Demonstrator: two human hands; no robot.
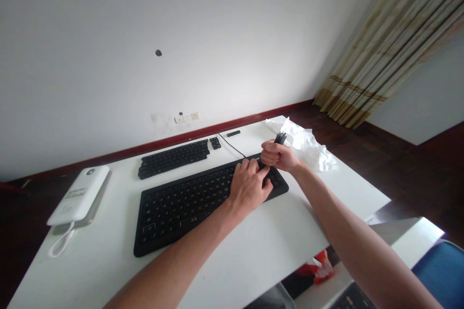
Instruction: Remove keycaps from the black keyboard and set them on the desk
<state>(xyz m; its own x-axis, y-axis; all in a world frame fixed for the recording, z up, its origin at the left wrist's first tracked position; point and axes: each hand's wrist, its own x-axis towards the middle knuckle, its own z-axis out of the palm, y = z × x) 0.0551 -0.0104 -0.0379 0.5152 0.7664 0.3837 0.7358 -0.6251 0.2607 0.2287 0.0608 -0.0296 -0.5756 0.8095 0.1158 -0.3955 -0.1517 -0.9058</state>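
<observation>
A black keyboard (181, 207) lies on the white table, its left part stripped of keycaps so that the bare switches show. My left hand (250, 181) rests on its right part, palm down with fingers apart, and covers some of the keys. Just beyond, my right hand (277, 155) is closed around a small black tool (280, 138), whose upper end sticks out above the fist. The tool's lower end is hidden by my hands. Behind the keyboard, loose black keycaps (174, 158) lie in rows, with a smaller keycap group (215, 143) beside them.
A white power bank-like device (79, 195) with a strap lies at the left. A short black strip (233, 133) and the keyboard's cable (232, 146) are at the back. Crumpled white plastic (308, 147) lies at the right. A blue seat (440, 275) stands lower right.
</observation>
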